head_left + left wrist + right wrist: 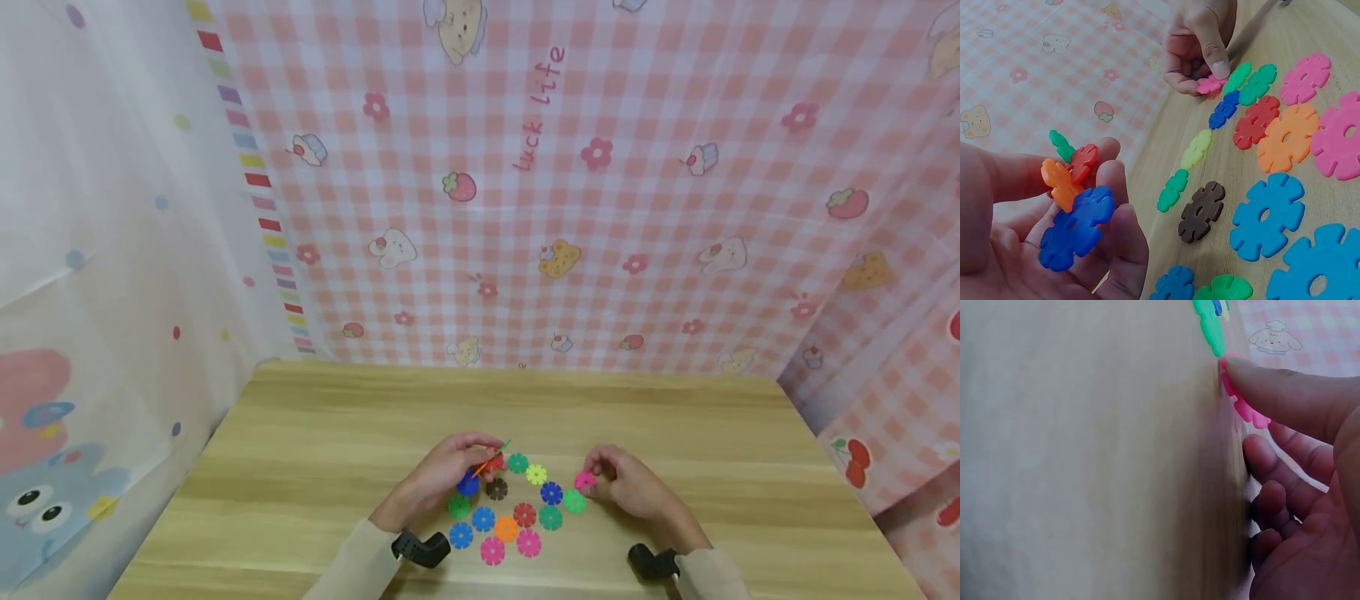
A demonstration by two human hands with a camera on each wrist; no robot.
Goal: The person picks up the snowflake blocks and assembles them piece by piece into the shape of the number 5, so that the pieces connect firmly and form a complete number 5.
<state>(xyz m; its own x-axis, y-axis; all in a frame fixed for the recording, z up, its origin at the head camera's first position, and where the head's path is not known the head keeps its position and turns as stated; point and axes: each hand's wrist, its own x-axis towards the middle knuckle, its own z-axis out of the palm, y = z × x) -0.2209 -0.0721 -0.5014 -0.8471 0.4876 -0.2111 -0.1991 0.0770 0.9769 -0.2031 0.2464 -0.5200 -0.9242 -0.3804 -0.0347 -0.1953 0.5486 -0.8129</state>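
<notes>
My left hand [452, 460] holds a small cluster of notched plastic snowflake discs above the table. In the left wrist view the cluster shows a dark blue disc [1079, 228], an orange disc [1060, 184], a red disc [1083, 164] and a green disc [1061, 145], set at angles to each other. My fingers partly hide where they join. Over on the right, my right hand [630, 485] pinches a pink snowflake disc [1244, 406] between thumb and fingers, at the table surface. A light green disc [574, 501] lies close beside it.
Between the hands several more flat discs lie on the wooden table [337, 417], among them a brown disc [1202, 211], a yellow disc [536, 474] and an orange disc [506, 528]. A checked cloth [525, 208] hangs behind the table's far edge.
</notes>
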